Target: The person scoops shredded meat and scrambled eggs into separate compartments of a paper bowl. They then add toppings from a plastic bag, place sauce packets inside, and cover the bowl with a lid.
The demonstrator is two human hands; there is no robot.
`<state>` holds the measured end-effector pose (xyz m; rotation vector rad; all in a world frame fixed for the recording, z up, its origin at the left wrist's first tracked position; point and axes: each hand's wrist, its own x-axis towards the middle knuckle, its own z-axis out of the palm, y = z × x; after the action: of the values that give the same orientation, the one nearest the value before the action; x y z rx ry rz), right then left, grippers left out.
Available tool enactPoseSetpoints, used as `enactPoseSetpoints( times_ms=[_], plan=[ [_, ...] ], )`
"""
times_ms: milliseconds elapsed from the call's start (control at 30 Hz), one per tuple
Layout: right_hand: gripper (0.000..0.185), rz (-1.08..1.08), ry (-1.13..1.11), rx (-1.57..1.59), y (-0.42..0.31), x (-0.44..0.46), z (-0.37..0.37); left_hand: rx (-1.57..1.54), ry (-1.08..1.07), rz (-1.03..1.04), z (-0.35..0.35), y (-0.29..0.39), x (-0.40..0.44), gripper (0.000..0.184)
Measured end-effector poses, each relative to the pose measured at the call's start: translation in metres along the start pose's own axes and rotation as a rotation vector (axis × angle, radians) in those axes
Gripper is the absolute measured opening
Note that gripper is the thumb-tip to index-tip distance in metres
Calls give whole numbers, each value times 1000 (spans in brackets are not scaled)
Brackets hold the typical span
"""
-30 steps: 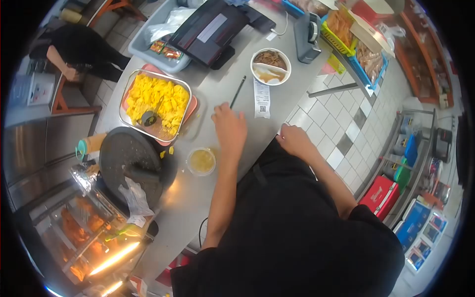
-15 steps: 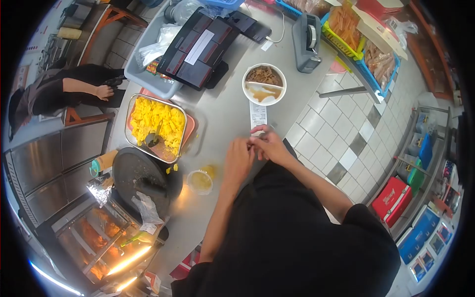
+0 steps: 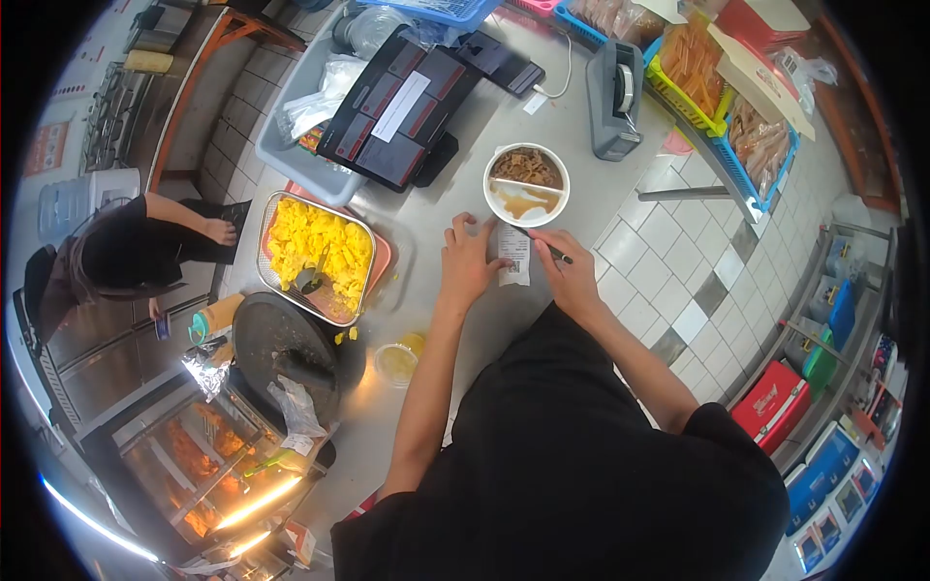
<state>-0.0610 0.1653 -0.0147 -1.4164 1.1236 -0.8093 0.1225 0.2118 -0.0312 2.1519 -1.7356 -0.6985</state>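
A printed receipt [image 3: 514, 262] lies flat on the steel counter, its top end against or under a round white two-part bowl [image 3: 488, 200]. One half of the bowl holds brown shredded meat [image 3: 526, 167]; brownish sauce coats the other. My left hand [image 3: 467, 263] rests left of the receipt with fingers spread, the thumb at the paper's edge. On the opposite side, my right hand [image 3: 573, 279] grips a dark pen [image 3: 559, 254], its tip near the upper part of the receipt.
A metal tray of yellow scrambled egg [image 3: 320, 242], a round black pan [image 3: 283, 353] and a clear lidded cup [image 3: 394, 364] stand to the left. Beyond are a dark tablet [image 3: 397, 111] and a grey tape dispenser [image 3: 615, 107]. Another person's arm [image 3: 189, 218] shows at far left.
My hands have separated from where they met over the receipt's lower end and moved up along it. The pen now shows in my right hand; my left fingers have spread.
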Motion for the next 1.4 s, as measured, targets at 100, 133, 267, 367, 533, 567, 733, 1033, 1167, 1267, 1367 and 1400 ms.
enactPoseSetpoints(
  times_ms=[100, 133, 267, 367, 533, 567, 733, 1033, 1167, 1267, 1367, 1400],
  plan=[
    [17, -181, 39, -243, 2, 7, -3, 2, -34, -55, 1, 1, 1, 81],
    [18, -174, 41, -249, 1, 9, -2, 1, -31, -56, 0, 2, 2, 81],
    [17, -88, 20, -227, -1, 18, -2, -30, -85, -92, -1, 1, 7, 88],
    [17, -186, -74, -236, 2, 16, -2, -47, -102, -104, -1, 0, 9, 91],
    [17, -91, -45, -215, -2, 16, -1, -73, -110, -132, -3, 0, 7, 92],
    [17, -25, -94, -159, -4, 14, 1, -77, -104, -119, -3, -1, 7, 93],
    [16, -17, -57, -261, -14, 14, -7, -98, -103, -120, -1, -3, 7, 94],
    [30, -156, -346, -634, -33, 24, 25, -58, 62, -131, -19, -16, -27, 86],
    [44, -95, -539, -915, -17, 43, 94, -241, -296, -292, -126, -2, -98, 73],
    [46, -254, -568, -1072, -30, 37, 144, -515, -57, -123, -207, 35, -162, 68],
    [42, -659, -642, -839, -79, 34, 217, -688, 102, 110, -262, 68, -213, 68],
    [42, -989, -632, -779, -75, 37, 244, -688, 131, 106, -261, 63, -223, 68]
  ],
)
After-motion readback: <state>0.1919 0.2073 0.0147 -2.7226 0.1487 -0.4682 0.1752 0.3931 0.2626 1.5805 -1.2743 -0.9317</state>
